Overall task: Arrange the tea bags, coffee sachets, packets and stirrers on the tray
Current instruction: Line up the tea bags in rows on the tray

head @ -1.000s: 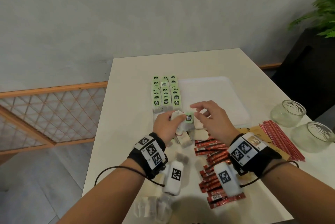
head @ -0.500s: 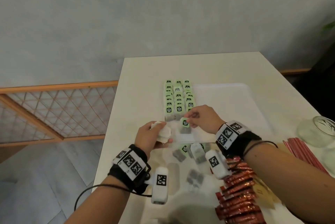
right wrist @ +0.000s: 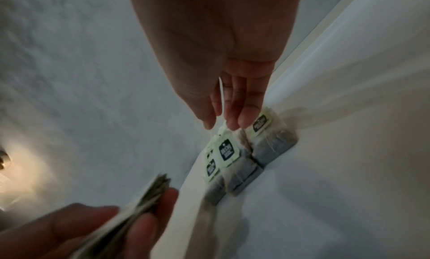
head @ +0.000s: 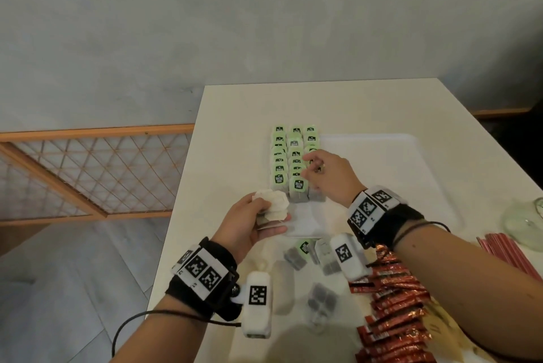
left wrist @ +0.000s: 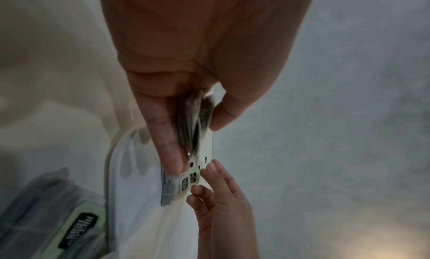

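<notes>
Left hand (head: 249,221), at about seven o'clock of the tray (head: 382,157), pinched a stack of tea bags (head: 271,207) between thumb and fingers. Rows of green-tagged tea bags (head: 289,157) lay along the tray's nine o'clock side. Right hand (head: 332,177) hovered over the nearest row, fingers loosely extended and apart, holding nothing. Loose tea bags (head: 321,298) and red coffee sachets (head: 393,304) sat at six o'clock, red stirrers (head: 511,257) at four o'clock.
</notes>
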A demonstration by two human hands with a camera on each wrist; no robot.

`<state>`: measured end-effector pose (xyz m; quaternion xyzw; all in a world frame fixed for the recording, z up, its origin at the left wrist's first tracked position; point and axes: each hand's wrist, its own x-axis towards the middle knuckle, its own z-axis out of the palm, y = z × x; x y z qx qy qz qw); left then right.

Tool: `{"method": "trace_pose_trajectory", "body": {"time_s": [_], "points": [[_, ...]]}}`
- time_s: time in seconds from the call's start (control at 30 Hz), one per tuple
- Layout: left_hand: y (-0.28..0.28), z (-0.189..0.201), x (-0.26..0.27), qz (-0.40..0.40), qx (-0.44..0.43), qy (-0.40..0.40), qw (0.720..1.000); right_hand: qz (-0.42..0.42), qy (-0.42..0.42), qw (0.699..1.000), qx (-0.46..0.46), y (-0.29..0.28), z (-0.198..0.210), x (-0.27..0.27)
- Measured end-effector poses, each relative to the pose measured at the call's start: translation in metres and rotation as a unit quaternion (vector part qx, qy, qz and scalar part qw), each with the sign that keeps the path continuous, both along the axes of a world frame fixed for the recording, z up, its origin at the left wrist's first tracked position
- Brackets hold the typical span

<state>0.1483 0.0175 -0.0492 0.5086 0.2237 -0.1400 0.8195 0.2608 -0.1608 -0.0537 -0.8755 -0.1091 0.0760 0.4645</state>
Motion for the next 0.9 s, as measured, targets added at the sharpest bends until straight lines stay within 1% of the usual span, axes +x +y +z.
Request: {"method": "trace_pose_trajectory", "body": {"time_s": [0.07,0.1,0.17,0.23,0.3,0.4,0.57,0.67,0.73,0.8,0.9], "points": [[-0.004,0.001,-0.002,0.0,0.0,-0.007,1.0,-0.002,-0.003,1.0,0.023,-0.006,0.004,-0.01],[-0.006,0.002,-0.003,-0.003,0.002,-0.008,1.0,0.01,-0.001,0.999,0.039,-0.01,0.006,-0.017],[-0.012,0.003,-0.006,-0.013,0.006,-0.01,1.0,0.061,-0.006,0.996,0.069,-0.018,0.009,-0.031],[-0.019,0.007,-0.01,-0.026,0.009,-0.013,1.0,0.119,-0.033,0.991,0.058,-0.026,0.013,-0.045],[-0.024,0.011,-0.014,-0.047,0.007,-0.019,0.999,0.154,-0.055,0.986,0.037,-0.032,0.017,-0.054],[-0.031,0.014,-0.02,-0.085,0.029,-0.032,0.995,0.171,-0.053,0.983,0.051,-0.04,0.025,-0.064],[-0.039,0.014,-0.028,-0.114,0.056,-0.04,0.991,0.191,-0.063,0.977,0.065,-0.05,0.031,-0.073],[-0.039,0.012,-0.031,-0.145,0.06,-0.042,0.987,0.178,-0.074,0.979,0.07,-0.051,0.031,-0.077],[-0.038,0.01,-0.033,-0.143,0.05,-0.032,0.988,0.149,-0.074,0.983,0.078,-0.052,0.032,-0.076],[-0.036,0.009,-0.034,-0.114,0.041,-0.012,0.993,0.106,-0.071,0.989,0.073,-0.054,0.035,-0.073],[-0.031,0.007,-0.032,-0.055,0.039,0.004,0.998,0.049,-0.08,0.995,0.04,-0.06,0.032,-0.061]]}}
